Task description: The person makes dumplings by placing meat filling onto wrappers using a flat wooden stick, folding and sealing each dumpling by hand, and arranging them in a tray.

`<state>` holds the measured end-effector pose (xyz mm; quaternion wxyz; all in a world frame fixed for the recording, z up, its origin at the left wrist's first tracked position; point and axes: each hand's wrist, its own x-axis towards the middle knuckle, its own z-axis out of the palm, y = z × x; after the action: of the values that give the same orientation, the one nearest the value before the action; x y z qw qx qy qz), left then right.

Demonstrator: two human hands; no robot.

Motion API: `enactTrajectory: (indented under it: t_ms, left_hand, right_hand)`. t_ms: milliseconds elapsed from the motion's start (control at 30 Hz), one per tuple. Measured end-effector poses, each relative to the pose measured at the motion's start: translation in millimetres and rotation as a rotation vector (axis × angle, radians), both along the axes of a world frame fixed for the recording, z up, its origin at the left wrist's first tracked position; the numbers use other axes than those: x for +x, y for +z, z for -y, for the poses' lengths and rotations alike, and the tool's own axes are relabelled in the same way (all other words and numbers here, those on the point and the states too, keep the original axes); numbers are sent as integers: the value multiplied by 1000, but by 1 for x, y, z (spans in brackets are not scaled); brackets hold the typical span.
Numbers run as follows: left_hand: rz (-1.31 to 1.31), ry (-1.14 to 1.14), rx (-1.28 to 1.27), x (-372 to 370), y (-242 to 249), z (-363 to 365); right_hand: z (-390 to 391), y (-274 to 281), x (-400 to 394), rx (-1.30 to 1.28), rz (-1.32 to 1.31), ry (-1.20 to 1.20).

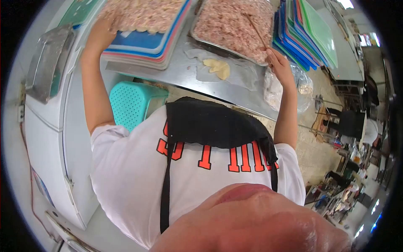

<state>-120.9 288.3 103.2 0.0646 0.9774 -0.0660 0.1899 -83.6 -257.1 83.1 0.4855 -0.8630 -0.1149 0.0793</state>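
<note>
My left hand (105,26) reaches to the left edge of the blue tray (140,42), beside rows of pale, small pieces (145,14); its fingers are blurred. The blue tray tops a stack of coloured trays. My right hand (278,63) grips the lower end of a thin brown stick (256,30), which slants over a metal tray (245,53) filled with minced meat (228,21). Pale yellow dough pieces (217,68) lie on a clear plastic sheet on the metal table (180,77), below the meat tray.
Upright blue, red and green trays (310,33) stand right of the meat. Plastic bags (302,84) sit at the table's right end. A turquoise stool (129,105) is below the table. An empty metal pan (48,63) is at far left. Several people are in the right background.
</note>
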Motion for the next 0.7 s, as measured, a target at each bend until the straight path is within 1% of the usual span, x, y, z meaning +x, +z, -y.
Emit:
enactTrajectory:
  t_ms: [33,67,100,167,200,233,267,300,367,400,433,467,500,567,600,633,667,700]
  left_hand:
    - [161,-26,78,-2,5,14]
    - [190,-64,76,-4,10,30]
    - [188,-80,74,-6,6,50]
    - [203,-178,-209,-9,-6,96]
    - [124,-401,-354,-9,5,133]
    - [41,-621,-499,-5,15,171]
    - [-182,-642,-721,-1,1,198]
    - [-410,-652,-939,2,-23,223]
    - [-598,-579,-870,12,-57,262]
    - [-601,-579,-869,19,-77,272]
    - [-558,-582,-681,25,-98,281]
    - [-514,-579,-493,27,-117,289]
    - [-519,-574,-494,24,-132,294]
    - [-461,-577,-326,21,-156,301]
    - [-463,-578,-324,18,-162,304]
    - [-371,-581,-344,14,-168,307]
    - [-277,-580,-363,12,-174,308]
    - [-277,-576,-364,14,-173,307]
  right_hand:
    - [12,-7,13,-135,48,22]
    - [28,-14,28,-307,158,12]
    - [46,-23,44,-309,153,-4]
    - [74,-36,72,-648,385,20]
    - [79,-32,79,-650,381,16]
    - [78,-22,86,-785,343,-6]
    - [77,-19,93,-920,303,-25]
    - [78,-25,104,-921,299,-23]
    - [79,-44,122,-1064,399,-22]
    - [78,-56,121,-969,479,-11]
    - [77,-61,122,-968,476,-9]
    - [76,-66,122,-941,528,19]
    - [75,-70,121,-913,580,46]
    - [77,-63,111,-879,599,53]
    - [80,-64,108,-876,647,94]
    - [83,-65,104,-874,694,136]
    - [87,-66,99,-874,694,138]
    - [88,-65,94,-868,689,155]
